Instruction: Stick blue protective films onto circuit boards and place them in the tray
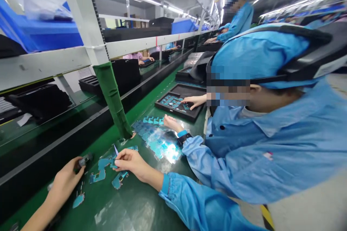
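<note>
My left hand (63,179) is at the lower left with its fingers closed around a small grey cylinder (86,160), whose exact kind I cannot make out. In a pinch of thumb and fingers, my right hand (134,164) grips a pale lilac pointed strip (116,149) that sticks up past the fingertips. Under and beside those fingertips lie blue-green circuit boards (102,164), some touching one another. One more circuit board (118,180) sits just below my right hand, and a separate small one (78,200) rests near my left wrist.
A co-worker in a blue smock (257,144) sits close on the right, hands over a black tray (176,112) of boards. Overlapping blue boards (162,144) cover the green bench (127,209) between us. A green-wrapped post (112,97) rises from the bench ahead.
</note>
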`<state>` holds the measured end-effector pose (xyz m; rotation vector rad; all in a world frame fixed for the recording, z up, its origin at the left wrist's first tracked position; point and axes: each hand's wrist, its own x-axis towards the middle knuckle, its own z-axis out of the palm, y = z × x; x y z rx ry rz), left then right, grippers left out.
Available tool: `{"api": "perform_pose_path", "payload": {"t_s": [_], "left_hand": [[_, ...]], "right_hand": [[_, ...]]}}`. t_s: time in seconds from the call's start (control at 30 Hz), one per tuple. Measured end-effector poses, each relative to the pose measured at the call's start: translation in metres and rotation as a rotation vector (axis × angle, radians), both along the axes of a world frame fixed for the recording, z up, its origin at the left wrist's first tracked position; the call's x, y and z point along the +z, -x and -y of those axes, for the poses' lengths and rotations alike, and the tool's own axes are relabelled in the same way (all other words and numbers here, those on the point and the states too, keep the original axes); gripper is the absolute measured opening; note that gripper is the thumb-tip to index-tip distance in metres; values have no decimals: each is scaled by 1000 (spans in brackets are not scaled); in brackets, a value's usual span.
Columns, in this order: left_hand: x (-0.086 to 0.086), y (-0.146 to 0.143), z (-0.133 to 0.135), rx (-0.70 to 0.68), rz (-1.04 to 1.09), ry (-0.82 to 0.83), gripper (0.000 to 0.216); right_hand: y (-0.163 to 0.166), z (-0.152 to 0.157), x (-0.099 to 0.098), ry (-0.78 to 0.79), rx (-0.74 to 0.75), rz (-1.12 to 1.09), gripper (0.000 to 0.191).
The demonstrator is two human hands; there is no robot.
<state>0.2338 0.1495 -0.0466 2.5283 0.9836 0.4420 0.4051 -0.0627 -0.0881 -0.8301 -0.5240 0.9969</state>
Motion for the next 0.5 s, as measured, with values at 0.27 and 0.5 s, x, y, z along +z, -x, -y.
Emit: {"api": "perform_pose_path", "payload": {"t_s": [0.27,0.5], "left_hand": [[6,21,87,57,426,696,70],[-5,24,113,-41,563,577,47]], "right_hand": [[4,6,15,2,-111,87,49],[13,16,12,12,-23,170,27]]}}
